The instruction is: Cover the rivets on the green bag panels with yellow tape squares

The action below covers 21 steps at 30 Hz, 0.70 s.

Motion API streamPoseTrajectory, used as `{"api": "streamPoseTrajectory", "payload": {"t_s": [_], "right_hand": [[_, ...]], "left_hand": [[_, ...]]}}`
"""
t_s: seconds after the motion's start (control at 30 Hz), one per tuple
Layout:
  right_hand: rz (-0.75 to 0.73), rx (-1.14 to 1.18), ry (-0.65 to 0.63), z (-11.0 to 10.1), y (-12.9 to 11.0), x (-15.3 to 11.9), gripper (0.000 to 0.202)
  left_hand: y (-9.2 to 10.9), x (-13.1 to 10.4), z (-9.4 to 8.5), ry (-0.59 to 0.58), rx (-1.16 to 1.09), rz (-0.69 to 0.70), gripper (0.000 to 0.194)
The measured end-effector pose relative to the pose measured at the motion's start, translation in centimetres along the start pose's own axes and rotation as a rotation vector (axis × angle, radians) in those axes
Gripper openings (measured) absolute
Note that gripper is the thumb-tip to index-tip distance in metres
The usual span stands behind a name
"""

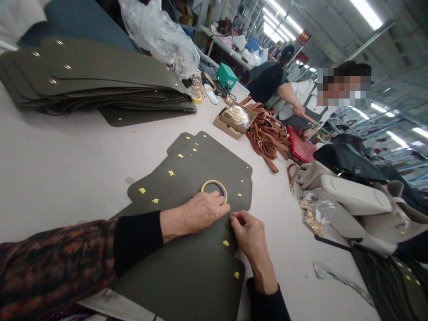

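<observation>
Olive-green flat panels (200, 160) overlap on the pale table, with several small yellow tape pieces (171, 173) stuck on them. My left hand (203, 211) has its fingers closed on a roll of yellow tape (202, 185), which stands over the panels. Just right of it, my right hand (249, 227) pinches at the panels' right edge; whatever lies between its fingertips is too small to make out. The two hands are close together but apart. Below them a large olive panel (180, 276) reaches toward the near edge.
A stack of olive panels (110, 80) lies at the back left. Beyond are a box of gold studs (234, 118), brown straps (267, 133) and a red piece (299, 145). Pale bags (357, 196) lie at right. Across the table a person (304, 102) holds a tool.
</observation>
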State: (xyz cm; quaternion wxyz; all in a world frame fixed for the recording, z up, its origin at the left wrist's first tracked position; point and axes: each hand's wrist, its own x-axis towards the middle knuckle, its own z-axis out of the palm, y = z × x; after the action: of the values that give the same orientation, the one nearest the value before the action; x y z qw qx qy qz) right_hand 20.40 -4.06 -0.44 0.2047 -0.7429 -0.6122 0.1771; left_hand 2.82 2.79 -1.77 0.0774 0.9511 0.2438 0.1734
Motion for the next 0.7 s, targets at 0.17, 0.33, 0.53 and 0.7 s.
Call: {"api": "streamPoseTrajectory", "payload": {"t_s": [0.17,0.33,0.53,0.7], "right_hand": [[0.147,0.139,0.019,-0.2,1.4,-0.2,0.037],[-0.108,0.081,0.096,-0.5,1.7,-1.4,0.021],[-0.168,-0.166,0.057,0.5,0.7,-0.8,0.023],[-0.008,-0.07,-0.041,-0.1,0.2,0.0,0.021]], "left_hand": [[-0.1,0.0,0.1,0.012,0.021,-0.005,0.009],[-0.1,0.1,-0.1,0.021,0.023,0.006,0.009],[0.0,0.1,-0.2,0.042,0.038,0.01,0.009],[-0.3,-0.1,-1.1,0.062,-0.01,0.043,0.009]]}}
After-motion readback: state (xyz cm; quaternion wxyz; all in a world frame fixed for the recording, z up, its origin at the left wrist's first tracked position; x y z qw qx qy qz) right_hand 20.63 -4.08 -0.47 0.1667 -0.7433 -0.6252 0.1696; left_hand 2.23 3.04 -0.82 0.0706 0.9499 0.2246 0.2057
